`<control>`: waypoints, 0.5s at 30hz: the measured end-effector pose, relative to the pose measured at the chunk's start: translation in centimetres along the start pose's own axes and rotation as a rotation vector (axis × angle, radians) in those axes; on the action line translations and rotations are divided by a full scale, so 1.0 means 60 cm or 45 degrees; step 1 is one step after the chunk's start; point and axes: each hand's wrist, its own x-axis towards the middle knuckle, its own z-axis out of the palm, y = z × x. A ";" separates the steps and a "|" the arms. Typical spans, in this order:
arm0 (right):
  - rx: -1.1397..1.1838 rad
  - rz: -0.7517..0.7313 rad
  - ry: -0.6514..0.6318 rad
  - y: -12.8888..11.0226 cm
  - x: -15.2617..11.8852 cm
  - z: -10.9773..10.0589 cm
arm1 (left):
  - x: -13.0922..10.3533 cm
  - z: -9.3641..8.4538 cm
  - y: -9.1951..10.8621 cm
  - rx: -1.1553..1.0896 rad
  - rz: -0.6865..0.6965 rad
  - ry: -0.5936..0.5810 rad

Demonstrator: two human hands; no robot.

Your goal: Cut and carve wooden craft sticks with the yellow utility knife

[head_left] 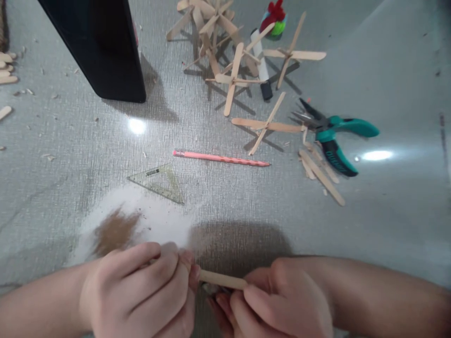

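Observation:
A wooden craft stick [222, 280] stretches between my two hands near the bottom of the view. My left hand [141, 291] is closed, its fingertips pinching the stick's left part and hiding that end. Thumb and fingers of my right hand [282, 300] grip the right end. Something greyish under the stick, by the right fingers, is too hidden to make out. Beyond my left hand lies a patch of brown dust [118, 230] on a whitish powdery area. A clear set square [158, 188] and a pink pencil [221, 158] lie farther out.
Several crossed craft-stick pieces [232, 80] stand at the back, around a marker [261, 65]. Teal-handled pliers [329, 129] rest at the right beside loose sticks [322, 176]. A dark phone-like slab [102, 51] stands upper left. Red and green fuzzy bits [276, 21] sit behind.

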 end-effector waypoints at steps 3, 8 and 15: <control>0.082 -0.027 -0.025 -0.006 -0.007 0.003 | -0.002 0.000 0.013 -0.021 -0.018 -0.026; 0.186 -0.117 0.015 -0.016 -0.015 0.013 | -0.002 0.001 0.027 -0.040 -0.250 -0.026; 0.180 -0.123 0.022 -0.036 -0.009 0.004 | 0.000 -0.004 0.005 -0.042 -0.008 -0.071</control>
